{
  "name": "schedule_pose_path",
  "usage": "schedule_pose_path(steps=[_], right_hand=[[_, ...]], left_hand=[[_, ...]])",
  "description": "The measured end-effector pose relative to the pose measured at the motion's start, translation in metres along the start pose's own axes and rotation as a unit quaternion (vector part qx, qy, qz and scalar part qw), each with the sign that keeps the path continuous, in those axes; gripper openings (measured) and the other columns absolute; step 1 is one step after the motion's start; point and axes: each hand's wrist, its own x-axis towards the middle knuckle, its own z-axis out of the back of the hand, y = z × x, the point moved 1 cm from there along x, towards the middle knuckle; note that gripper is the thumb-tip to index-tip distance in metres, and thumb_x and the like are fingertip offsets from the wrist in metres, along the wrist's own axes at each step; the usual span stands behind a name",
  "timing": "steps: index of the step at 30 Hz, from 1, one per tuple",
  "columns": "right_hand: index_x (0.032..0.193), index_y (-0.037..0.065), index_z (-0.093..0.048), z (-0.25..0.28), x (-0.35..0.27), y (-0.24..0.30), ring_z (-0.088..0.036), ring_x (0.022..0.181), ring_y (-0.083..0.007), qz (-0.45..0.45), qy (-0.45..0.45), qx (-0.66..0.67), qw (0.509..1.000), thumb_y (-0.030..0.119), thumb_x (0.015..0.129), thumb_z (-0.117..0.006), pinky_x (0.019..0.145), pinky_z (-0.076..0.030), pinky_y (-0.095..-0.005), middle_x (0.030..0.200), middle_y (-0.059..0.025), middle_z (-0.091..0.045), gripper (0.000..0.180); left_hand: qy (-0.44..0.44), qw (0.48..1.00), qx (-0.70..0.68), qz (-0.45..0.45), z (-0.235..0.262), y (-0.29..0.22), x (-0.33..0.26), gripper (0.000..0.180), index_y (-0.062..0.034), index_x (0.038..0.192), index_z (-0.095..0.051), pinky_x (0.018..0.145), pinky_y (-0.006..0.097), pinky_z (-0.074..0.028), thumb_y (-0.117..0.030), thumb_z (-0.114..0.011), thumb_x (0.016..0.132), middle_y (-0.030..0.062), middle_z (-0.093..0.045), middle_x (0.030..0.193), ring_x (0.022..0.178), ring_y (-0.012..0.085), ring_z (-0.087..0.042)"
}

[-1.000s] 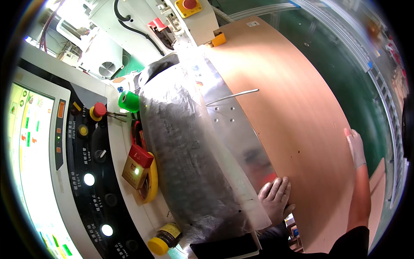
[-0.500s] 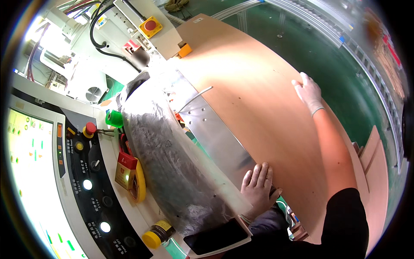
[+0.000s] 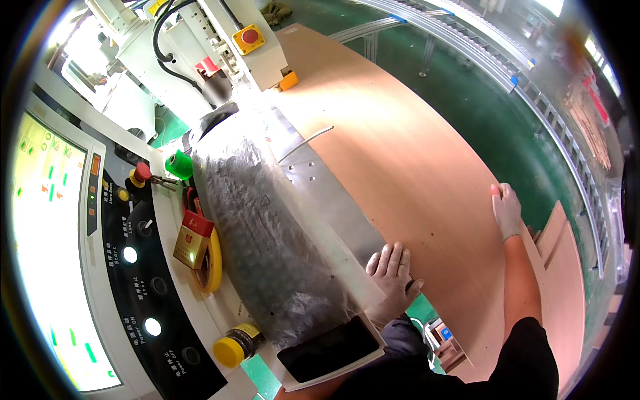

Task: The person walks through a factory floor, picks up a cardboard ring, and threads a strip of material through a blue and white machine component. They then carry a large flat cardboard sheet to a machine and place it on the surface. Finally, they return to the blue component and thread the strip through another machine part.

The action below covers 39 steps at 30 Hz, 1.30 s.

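Note:
A large, light-brown wooden board (image 3: pixel 400 160) stretches from the machine toward me. My left hand (image 3: pixel 392 277), in a thin pale glove, lies flat with its fingers stretched out, where the board's left edge meets a shiny metal plate (image 3: pixel 327 193). At the board's right edge is my right hand (image 3: pixel 508 212), gloved as well, with the thumb side on top and the fingers closed around the edge; their undersides are hidden. Left of the plate, clear plastic film (image 3: pixel 260 247) covers a dark, long surface, close to my left wrist.
A control panel (image 3: pixel 143 267) with a lit screen stands left. Beside it are a green spool (image 3: pixel 179 165), red-and-gold box (image 3: pixel 193 240), yellow tape roll (image 3: pixel 212 267), yellow-capped jar (image 3: pixel 233 347) and phone (image 3: pixel 328 350). A red stop button (image 3: pixel 249 37) sits on the machine; a metal roller rail (image 3: pixel 547 110) runs right.
My right hand has come nearer along the board's right edge, and its thumb and fingers are closer together. My left hand stays almost in place. The view has shifted slightly.

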Motion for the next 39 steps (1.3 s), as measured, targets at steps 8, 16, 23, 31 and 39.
schedule_pose_path(steps=[8,16,23,31,39], right_hand=[[0.116,0.008,-0.066,-0.024,0.04,0.057,-0.068,0.109,-0.0396,-0.076,-0.011,-0.061,0.995,0.051,0.1,-0.052,0.095,-0.053,-0.0511,0.115,-0.0183,-0.072,0.048],[0.114,0.009,-0.067,-0.043,0.082,0.128,-0.067,0.114,-0.0364,-0.064,-0.003,-0.042,0.997,0.051,0.098,-0.055,0.098,-0.051,-0.0508,0.121,-0.0178,-0.071,0.047],[0.123,0.01,-0.066,-0.043,0.084,0.129,-0.065,0.117,-0.0339,-0.018,-0.013,0.038,0.999,0.046,0.093,-0.067,0.097,-0.052,-0.0472,0.126,-0.015,-0.069,0.047],[0.119,0.009,-0.066,-0.029,0.064,0.117,-0.068,0.112,-0.0349,-0.042,-0.011,0.011,0.999,0.048,0.095,-0.064,0.097,-0.052,-0.048,0.119,-0.0161,-0.071,0.046],[0.116,0.008,-0.065,-0.06,0.114,0.19,-0.068,0.114,-0.0363,-0.024,0.005,-0.024,0.999,0.052,0.096,-0.06,0.098,-0.053,-0.05,0.119,-0.0176,-0.07,0.048]], left_hand=[[0.04,0.999,0.032,0.0,0.0,-0.006,0.004,0.072,-0.0009,0.143,-0.057,0.118,0.052,-0.033,-0.051,-0.065,0.091,0.0186,-0.053,0.152,0.143,0.0352,-0.046],[0.061,0.997,0.051,-0.006,0.002,-0.009,0.006,0.073,0.0002,0.142,-0.058,0.119,0.052,-0.032,-0.051,-0.066,0.091,0.0205,-0.053,0.151,0.144,0.0373,-0.046],[0.056,0.997,0.055,-0.008,0.001,-0.009,0.006,0.071,0.0006,0.139,-0.06,0.119,0.053,-0.033,-0.048,-0.069,0.088,0.0208,-0.054,0.15,0.142,0.0388,-0.047],[0.042,0.998,0.05,0.002,0.002,-0.007,0.005,0.07,0.0011,0.138,-0.061,0.117,0.053,-0.034,-0.047,-0.069,0.088,0.0211,-0.055,0.148,0.14,0.0387,-0.049],[0.043,0.998,0.04,0.016,0.003,-0.006,0.007,0.074,-0.0003,0.14,-0.059,0.115,0.053,-0.036,-0.051,-0.069,0.087,0.0196,-0.055,0.148,0.14,0.0375,-0.049]])
